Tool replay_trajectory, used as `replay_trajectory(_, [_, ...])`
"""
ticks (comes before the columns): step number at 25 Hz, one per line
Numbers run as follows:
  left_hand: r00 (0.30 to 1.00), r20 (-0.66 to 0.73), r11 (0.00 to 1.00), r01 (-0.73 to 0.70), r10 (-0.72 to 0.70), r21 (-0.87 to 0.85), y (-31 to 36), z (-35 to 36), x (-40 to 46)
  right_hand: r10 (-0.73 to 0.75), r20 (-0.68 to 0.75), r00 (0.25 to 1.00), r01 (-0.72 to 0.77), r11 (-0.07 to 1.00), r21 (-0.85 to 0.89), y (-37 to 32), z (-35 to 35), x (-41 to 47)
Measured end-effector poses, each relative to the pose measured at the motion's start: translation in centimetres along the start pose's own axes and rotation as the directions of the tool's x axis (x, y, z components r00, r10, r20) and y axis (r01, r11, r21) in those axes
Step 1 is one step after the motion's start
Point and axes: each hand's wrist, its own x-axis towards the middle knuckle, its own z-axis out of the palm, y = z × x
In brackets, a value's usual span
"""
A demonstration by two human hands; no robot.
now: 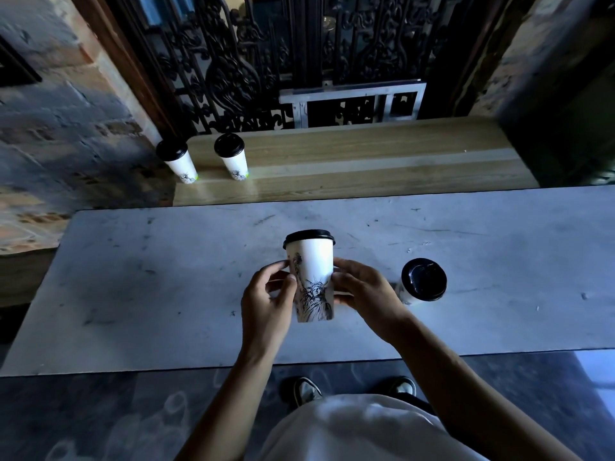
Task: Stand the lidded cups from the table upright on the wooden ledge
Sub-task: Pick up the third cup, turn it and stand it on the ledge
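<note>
A white paper cup [312, 271] with a black lid and a Statue of Liberty drawing is held upright above the marble table [166, 277]. My left hand [269, 297] grips its left side and my right hand [362, 294] its right side. To the right, another lidded cup [421, 281] stands on the table, close to my right wrist. Two more lidded cups stand upright at the left end of the wooden ledge [366, 161]: one [178, 161] at the very corner, one [233, 159] beside it.
A black ornate iron grille [233, 61] and a metal frame [352, 101] rise behind the ledge. A rough stone wall [66, 128] stands to the left, a dark wall to the right. My shoes [307, 390] show below the table's front edge.
</note>
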Motion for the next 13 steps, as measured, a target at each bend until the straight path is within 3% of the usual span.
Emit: replay_trajectory(13, [0.999, -0.009, 0.998, -0.03, 0.031, 0.05, -0.18, -0.07, 0.14, -0.035, 0.04, 0.999, 0.035, 0.999, -0.022, -0.16, 0.06, -0.09])
